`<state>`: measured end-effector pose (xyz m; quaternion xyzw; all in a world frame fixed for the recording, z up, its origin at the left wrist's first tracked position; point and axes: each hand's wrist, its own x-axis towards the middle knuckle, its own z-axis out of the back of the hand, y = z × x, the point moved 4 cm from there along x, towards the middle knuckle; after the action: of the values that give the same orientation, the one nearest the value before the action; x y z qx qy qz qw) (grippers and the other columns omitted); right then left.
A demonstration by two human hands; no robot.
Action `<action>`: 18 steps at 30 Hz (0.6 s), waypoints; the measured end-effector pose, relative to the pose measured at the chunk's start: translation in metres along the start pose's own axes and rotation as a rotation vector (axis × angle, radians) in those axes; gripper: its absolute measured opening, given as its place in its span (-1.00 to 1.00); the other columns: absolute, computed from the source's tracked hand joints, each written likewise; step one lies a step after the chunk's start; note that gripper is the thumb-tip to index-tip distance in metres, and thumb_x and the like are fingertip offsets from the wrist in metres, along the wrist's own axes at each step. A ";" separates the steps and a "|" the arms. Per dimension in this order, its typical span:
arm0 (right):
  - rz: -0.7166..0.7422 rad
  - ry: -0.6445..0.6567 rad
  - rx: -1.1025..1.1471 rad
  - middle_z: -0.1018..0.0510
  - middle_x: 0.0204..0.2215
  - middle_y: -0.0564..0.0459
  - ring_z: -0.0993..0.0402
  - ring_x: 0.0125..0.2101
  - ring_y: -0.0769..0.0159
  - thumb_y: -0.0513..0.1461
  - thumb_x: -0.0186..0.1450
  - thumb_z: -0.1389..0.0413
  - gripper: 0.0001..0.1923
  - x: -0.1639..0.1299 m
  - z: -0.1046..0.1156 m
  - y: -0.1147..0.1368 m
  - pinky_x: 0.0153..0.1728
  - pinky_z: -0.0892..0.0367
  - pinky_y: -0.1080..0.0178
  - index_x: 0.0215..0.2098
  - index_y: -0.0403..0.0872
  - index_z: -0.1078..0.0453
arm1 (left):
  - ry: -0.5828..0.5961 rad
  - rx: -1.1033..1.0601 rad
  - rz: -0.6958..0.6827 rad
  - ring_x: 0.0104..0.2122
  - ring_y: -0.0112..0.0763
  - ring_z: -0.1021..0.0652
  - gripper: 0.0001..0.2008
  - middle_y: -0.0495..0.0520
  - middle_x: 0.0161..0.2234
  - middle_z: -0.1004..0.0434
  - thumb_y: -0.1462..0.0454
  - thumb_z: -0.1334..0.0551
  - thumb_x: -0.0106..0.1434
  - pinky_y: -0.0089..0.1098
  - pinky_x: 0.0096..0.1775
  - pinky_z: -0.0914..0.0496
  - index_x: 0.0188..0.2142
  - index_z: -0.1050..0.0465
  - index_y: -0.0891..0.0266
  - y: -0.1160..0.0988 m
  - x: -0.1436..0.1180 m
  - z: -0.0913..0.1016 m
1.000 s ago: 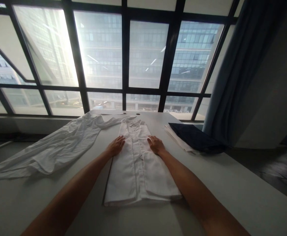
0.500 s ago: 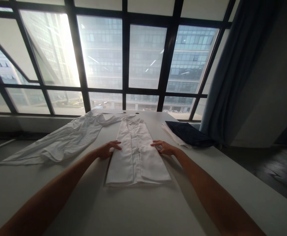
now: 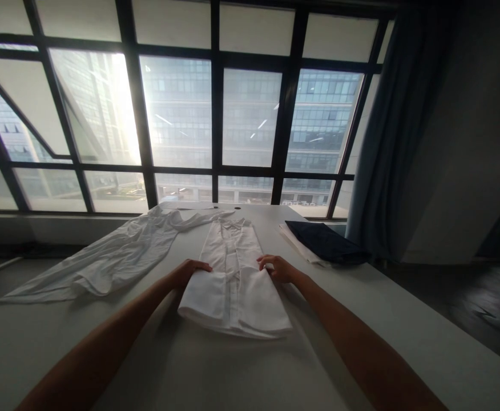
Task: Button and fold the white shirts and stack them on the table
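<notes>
two hands on one garment. the folded white shirt with a front placket (image 3: 232, 291) sits mid-way between the left and right edges of the smooth white tabletop (image 3: 241, 377), collar toward the far edge, hem toward us. left hand (image 3: 189, 272): pinching the shirt's left side as we judge it, fingers on top, thumb hidden. right hand (image 3: 278, 268): fingers curled, pinching the right side about level with the left. hem end looks raised; how far, we cannot tell.

risks, in our judgement: an uneven lift would skew the side panels off the placket; a pinch catching only upper layers would let lower ones slide out; slack between the hands could sag and crease.

along the tabletop's left edge we note a rumpled white cloth garment (image 3: 125, 257); near the right edge, folded dark navy cloth (image 3: 325, 242) on pale cloth (image 3: 298, 242). both lie apart from the hands, so we rate snagging unlikely.
</notes>
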<state>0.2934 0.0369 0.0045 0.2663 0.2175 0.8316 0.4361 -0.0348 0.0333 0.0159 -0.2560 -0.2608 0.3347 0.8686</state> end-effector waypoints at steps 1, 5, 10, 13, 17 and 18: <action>0.010 -0.005 0.016 -0.55 0.03 -0.10 -0.45 0.06 0.09 -0.27 0.12 -0.22 -0.84 0.000 -0.002 0.000 0.14 -0.26 0.08 -0.30 -0.05 -0.57 | -0.016 0.002 0.018 0.04 -0.02 -0.54 -0.56 0.23 -0.04 -0.60 0.03 -0.36 0.06 -0.18 0.17 -0.32 -0.16 -0.65 0.26 0.000 0.000 0.001; 0.020 0.115 0.046 -0.49 0.11 -0.08 -0.40 0.12 0.06 -0.26 0.03 -0.27 -0.63 -0.001 -0.005 0.004 0.18 -0.21 0.06 -0.15 -0.03 -0.57 | -0.093 -0.010 0.071 0.01 -0.04 -0.56 -0.63 0.17 -0.10 -0.64 0.05 -0.35 0.07 -0.15 0.16 -0.32 -0.20 -0.67 0.22 0.005 -0.001 0.005; -0.056 0.173 0.009 -0.47 0.13 -0.07 -0.32 0.18 0.01 -0.20 0.06 -0.30 -0.70 -0.005 0.006 0.015 0.21 -0.15 0.01 -0.20 -0.02 -0.61 | -0.061 -0.052 0.028 -0.08 -0.08 -0.61 -0.69 0.12 -0.20 -0.67 0.11 -0.33 0.09 -0.19 0.10 -0.38 -0.25 -0.69 0.23 -0.004 0.001 0.012; -0.021 0.269 0.115 -0.52 0.06 -0.07 -0.39 0.11 0.04 -0.12 0.09 -0.31 -0.72 -0.008 0.018 0.029 0.18 -0.20 0.06 -0.23 -0.05 -0.61 | 0.094 -0.011 0.050 -0.17 -0.10 -0.63 -0.76 0.07 -0.28 -0.69 0.16 -0.34 0.07 -0.23 0.00 -0.44 -0.30 -0.70 0.19 -0.020 0.001 0.024; -0.034 0.519 0.351 -0.58 -0.07 -0.10 -0.47 0.00 0.06 -0.06 0.07 -0.35 -0.62 -0.004 0.038 0.042 0.07 -0.31 0.08 -0.23 -0.13 -0.58 | 0.348 -0.007 0.141 -0.28 -0.12 -0.63 -0.81 0.04 -0.37 -0.68 0.24 -0.38 -0.01 -0.26 -0.15 -0.50 -0.35 -0.69 0.20 -0.035 0.004 0.046; -0.053 0.536 0.415 -0.60 -0.12 -0.10 -0.49 -0.05 0.07 -0.06 0.06 -0.35 -0.59 0.000 0.042 0.043 0.04 -0.33 0.08 -0.22 -0.15 -0.57 | 0.348 -0.029 0.172 -0.28 -0.12 -0.63 -0.80 0.04 -0.37 -0.67 0.24 -0.39 -0.01 -0.26 -0.17 -0.50 -0.34 -0.68 0.22 -0.035 0.008 0.052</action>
<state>0.2933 0.0196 0.0623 0.1155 0.4961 0.7983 0.3214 -0.0464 0.0300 0.0775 -0.3441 -0.0885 0.3543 0.8650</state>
